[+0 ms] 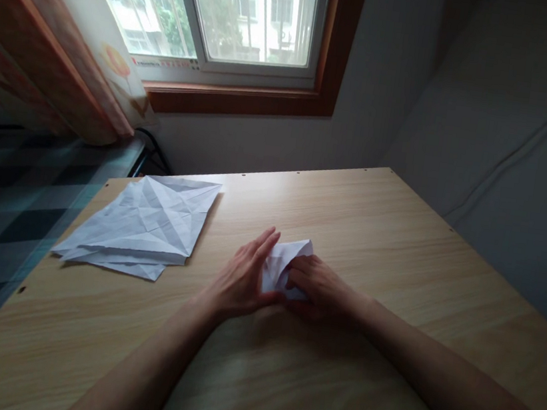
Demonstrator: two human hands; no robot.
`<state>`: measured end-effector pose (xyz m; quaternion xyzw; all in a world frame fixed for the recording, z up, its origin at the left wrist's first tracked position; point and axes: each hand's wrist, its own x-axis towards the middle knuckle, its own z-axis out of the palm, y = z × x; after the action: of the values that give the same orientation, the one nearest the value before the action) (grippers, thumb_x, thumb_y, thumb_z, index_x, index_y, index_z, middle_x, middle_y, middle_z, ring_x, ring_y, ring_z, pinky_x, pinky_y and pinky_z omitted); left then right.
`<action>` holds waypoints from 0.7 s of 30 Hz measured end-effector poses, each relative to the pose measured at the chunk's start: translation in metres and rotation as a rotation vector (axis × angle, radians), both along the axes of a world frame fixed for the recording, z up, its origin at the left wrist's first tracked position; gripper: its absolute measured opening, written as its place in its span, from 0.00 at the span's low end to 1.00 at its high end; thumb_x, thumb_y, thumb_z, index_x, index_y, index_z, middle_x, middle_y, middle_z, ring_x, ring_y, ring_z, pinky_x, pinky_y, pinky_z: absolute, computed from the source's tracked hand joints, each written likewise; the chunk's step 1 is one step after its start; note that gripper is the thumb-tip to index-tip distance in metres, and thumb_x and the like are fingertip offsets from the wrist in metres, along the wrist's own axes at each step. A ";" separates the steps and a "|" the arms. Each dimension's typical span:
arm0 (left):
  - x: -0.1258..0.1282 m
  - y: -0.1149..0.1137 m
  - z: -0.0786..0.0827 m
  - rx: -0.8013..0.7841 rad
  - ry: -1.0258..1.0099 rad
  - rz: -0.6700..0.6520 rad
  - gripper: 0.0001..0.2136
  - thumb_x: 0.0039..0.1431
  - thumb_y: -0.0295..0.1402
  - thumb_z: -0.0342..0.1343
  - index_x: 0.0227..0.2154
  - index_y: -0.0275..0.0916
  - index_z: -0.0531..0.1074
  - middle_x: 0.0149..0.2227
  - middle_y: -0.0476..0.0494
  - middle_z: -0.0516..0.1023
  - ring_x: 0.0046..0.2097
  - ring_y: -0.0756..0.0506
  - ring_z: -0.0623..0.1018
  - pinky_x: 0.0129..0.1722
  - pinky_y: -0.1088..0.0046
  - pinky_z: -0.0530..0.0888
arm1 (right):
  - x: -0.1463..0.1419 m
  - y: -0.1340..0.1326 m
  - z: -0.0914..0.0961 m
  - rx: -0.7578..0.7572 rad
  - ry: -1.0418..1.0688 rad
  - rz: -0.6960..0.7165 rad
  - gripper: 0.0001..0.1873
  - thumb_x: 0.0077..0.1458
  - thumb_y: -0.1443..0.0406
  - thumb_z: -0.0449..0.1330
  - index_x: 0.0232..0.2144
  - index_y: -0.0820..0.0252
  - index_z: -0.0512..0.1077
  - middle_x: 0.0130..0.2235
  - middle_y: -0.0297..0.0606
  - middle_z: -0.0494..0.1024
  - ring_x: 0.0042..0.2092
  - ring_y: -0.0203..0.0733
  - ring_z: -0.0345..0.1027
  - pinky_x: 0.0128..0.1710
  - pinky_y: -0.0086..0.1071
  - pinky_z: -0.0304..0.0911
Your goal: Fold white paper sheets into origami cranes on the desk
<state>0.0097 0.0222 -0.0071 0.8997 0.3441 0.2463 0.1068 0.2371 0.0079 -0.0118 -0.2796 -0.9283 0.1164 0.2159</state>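
A small folded white paper (287, 260) lies on the wooden table (374, 245) between my hands. My left hand (243, 278) rests on its left side with the fingers stretched out flat and pointing away from me. My right hand (320, 288) has its fingers curled and pressed on the paper's right part, pinching a fold. Part of the paper is hidden under both hands.
A stack of creased white paper sheets (142, 225) lies on the table at the far left. A checked cloth surface (12, 197) adjoins the table's left edge. A window (218, 9) and curtain (72, 51) stand behind; grey walls close the right side.
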 end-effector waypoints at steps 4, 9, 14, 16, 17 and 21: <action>0.005 0.002 -0.001 -0.020 0.057 0.059 0.49 0.50 0.47 0.63 0.67 0.40 0.39 0.58 0.29 0.67 0.56 0.33 0.70 0.54 0.51 0.67 | 0.003 -0.003 0.001 -0.054 0.097 0.060 0.12 0.51 0.66 0.62 0.40 0.61 0.70 0.47 0.49 0.75 0.49 0.52 0.67 0.50 0.43 0.64; 0.008 0.000 0.000 -0.023 0.119 0.132 0.43 0.54 0.43 0.59 0.66 0.38 0.42 0.51 0.35 0.72 0.50 0.35 0.71 0.50 0.54 0.67 | 0.006 -0.007 0.001 -0.153 0.110 0.021 0.10 0.52 0.68 0.63 0.38 0.62 0.70 0.41 0.44 0.76 0.41 0.45 0.70 0.41 0.35 0.67; 0.010 -0.001 0.003 -0.008 0.132 0.178 0.38 0.56 0.40 0.56 0.65 0.37 0.45 0.49 0.35 0.72 0.49 0.36 0.70 0.49 0.55 0.66 | 0.008 -0.008 0.000 -0.054 0.143 -0.065 0.10 0.54 0.60 0.64 0.34 0.61 0.71 0.43 0.45 0.75 0.42 0.45 0.69 0.42 0.36 0.66; 0.010 -0.001 0.003 -0.003 0.133 0.184 0.36 0.57 0.40 0.55 0.65 0.37 0.46 0.49 0.35 0.72 0.50 0.36 0.70 0.49 0.55 0.66 | 0.010 -0.008 0.001 -0.017 0.135 -0.103 0.13 0.53 0.57 0.64 0.34 0.61 0.72 0.41 0.44 0.76 0.43 0.47 0.68 0.44 0.39 0.65; 0.010 -0.002 0.003 -0.004 0.136 0.189 0.36 0.57 0.39 0.55 0.65 0.36 0.46 0.49 0.35 0.72 0.50 0.36 0.70 0.49 0.55 0.66 | 0.011 -0.008 0.002 -0.007 0.128 -0.129 0.13 0.54 0.56 0.64 0.34 0.61 0.72 0.39 0.44 0.76 0.42 0.47 0.68 0.43 0.40 0.65; 0.011 -0.003 0.003 0.004 0.145 0.209 0.34 0.59 0.37 0.52 0.65 0.35 0.47 0.49 0.35 0.72 0.50 0.36 0.70 0.50 0.56 0.66 | 0.013 -0.010 0.004 0.021 0.076 -0.240 0.09 0.54 0.61 0.63 0.32 0.61 0.71 0.35 0.42 0.75 0.39 0.46 0.66 0.39 0.38 0.64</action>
<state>0.0207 0.0197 -0.0041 0.8745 0.4426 0.1909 0.0537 0.2503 -0.0022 -0.0082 -0.3815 -0.8806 0.0903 0.2663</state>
